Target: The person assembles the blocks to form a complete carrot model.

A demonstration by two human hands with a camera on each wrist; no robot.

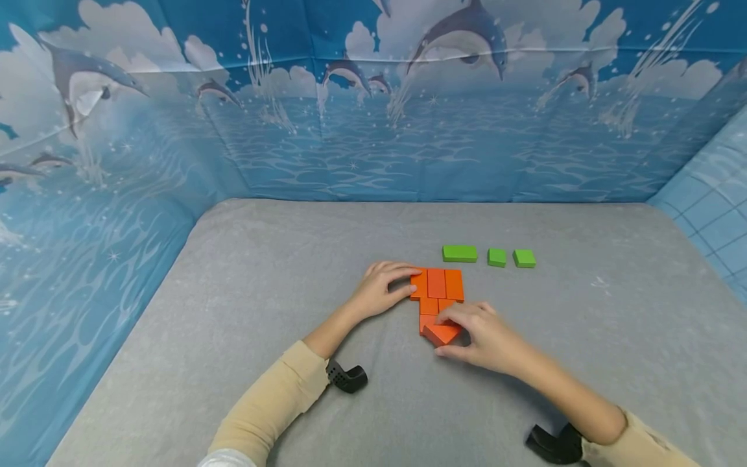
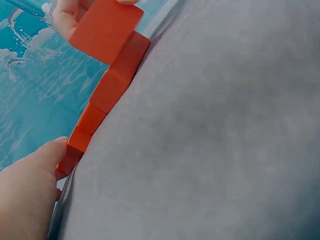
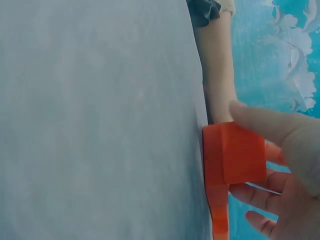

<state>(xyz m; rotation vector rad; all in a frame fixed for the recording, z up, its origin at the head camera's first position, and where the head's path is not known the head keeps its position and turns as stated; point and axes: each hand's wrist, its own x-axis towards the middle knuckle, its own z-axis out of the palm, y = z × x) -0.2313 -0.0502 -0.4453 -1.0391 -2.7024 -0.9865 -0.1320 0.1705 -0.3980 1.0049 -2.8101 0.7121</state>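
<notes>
Orange blocks [image 1: 436,283] lie flat and edge to edge on the grey cloth, in a wide far row with a narrower column running toward me. My left hand [image 1: 376,292] touches the leftmost block [image 1: 417,285] of the far row with thumb and a fingertip; its other fingers are partly hidden. At the column's near end, my right hand [image 1: 481,334] pinches an orange block [image 1: 441,334] between thumb and fingers. That block is tilted and overlaps the flat ones in the head view. The right wrist view shows its square face [image 3: 245,152] close to the thumb.
Beyond the orange blocks stand a long green block [image 1: 459,253] and two small green blocks [image 1: 497,257], spaced apart in a row. Grey cloth [image 1: 280,259] covers the table. A blue dolphin-print curtain [image 1: 373,149] hangs behind and at the left.
</notes>
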